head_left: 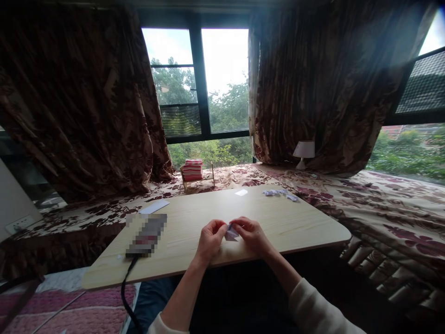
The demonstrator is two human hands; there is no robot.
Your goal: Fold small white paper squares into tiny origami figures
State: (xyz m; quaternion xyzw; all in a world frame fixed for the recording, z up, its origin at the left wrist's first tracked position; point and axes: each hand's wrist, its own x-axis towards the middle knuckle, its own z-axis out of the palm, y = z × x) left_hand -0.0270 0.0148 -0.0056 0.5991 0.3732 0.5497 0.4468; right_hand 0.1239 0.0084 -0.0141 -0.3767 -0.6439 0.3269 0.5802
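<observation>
Between my two hands is a small piece of folded paper, pale violet-white, just above the near part of the table. My left hand pinches its left side with thumb and forefinger. On the other side my right hand is closed on its upper right edge. The fingers cover part of the folds, so the exact shape is unclear. Several small folded paper pieces lie in a cluster at the table's far right. A small white sheet rests near the far edge.
A blurred-out dark device with a black cable lies on the table's left, near a white paper stack. Behind the table, a small rack holds folded striped cloths. A lamp stands on the flowered window seat.
</observation>
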